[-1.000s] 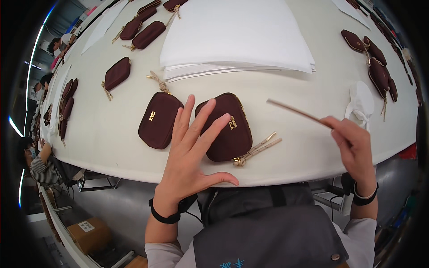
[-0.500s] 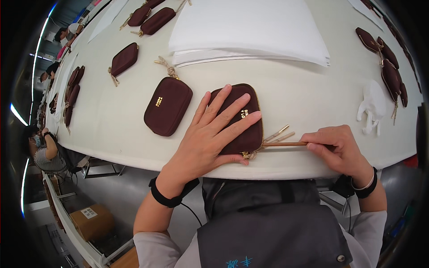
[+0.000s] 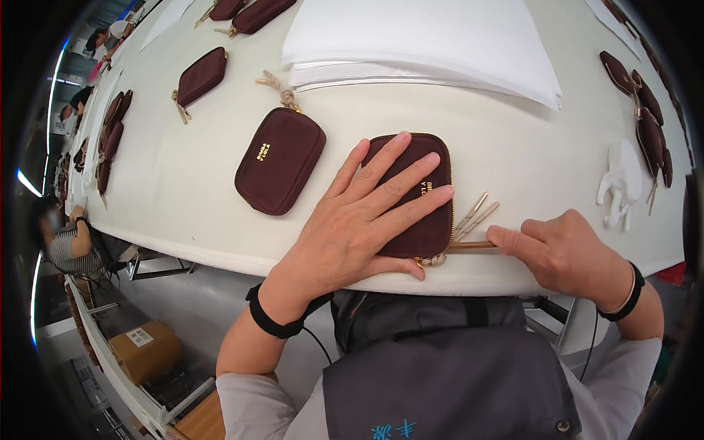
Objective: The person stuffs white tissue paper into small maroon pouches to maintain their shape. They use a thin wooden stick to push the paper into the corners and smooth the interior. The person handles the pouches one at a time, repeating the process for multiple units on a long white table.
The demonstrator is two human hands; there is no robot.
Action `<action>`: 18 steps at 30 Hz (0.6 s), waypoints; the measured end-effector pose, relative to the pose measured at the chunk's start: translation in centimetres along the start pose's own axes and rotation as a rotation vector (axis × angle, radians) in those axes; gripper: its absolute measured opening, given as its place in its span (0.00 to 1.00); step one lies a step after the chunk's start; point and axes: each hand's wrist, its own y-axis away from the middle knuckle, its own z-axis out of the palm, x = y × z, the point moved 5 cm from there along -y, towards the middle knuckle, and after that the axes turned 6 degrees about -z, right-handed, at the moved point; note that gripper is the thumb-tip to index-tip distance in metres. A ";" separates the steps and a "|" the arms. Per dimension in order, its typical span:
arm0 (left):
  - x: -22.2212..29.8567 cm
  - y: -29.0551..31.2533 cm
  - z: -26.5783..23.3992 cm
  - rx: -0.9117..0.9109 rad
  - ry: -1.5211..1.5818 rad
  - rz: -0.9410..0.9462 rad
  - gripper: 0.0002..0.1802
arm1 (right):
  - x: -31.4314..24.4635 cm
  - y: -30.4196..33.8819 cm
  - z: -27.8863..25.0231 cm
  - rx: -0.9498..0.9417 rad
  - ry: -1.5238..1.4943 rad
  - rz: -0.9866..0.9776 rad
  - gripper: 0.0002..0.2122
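Note:
A dark burgundy zip pouch (image 3: 438, 227) lies at the near edge of the table, its gold zipper along the right side. My left hand (image 3: 352, 213) is spread flat on top of it, fingers apart, hiding much of its face. From the right, my closed right hand (image 3: 561, 253) grips a thin brown wooden stick (image 3: 471, 246). The stick meets the pouch's lower right edge; its far tip is hidden there. Beside the stick, a beige knotted cord pull (image 3: 475, 218) with metal-tipped ends hangs off the zipper. Another burgundy pouch (image 3: 282, 165) rests left of my left hand.
A stack of white paper sheets (image 3: 418, 44) covers the far middle. More burgundy pouches lie at far left (image 3: 202, 76) and right (image 3: 651, 136). A crumpled white glove (image 3: 621, 183) sits right of my right hand. Co-workers (image 3: 70, 238) are along the table's left side.
My right hand is nearer the pouch, with less of the stick showing between them. My left hand stays flat on the pouch. The whole view has shifted slightly.

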 end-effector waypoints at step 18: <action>4.7 1.3 1.8 0.242 -0.047 -0.178 0.38 | 0.8 -1.8 -0.3 0.091 -0.123 0.005 0.13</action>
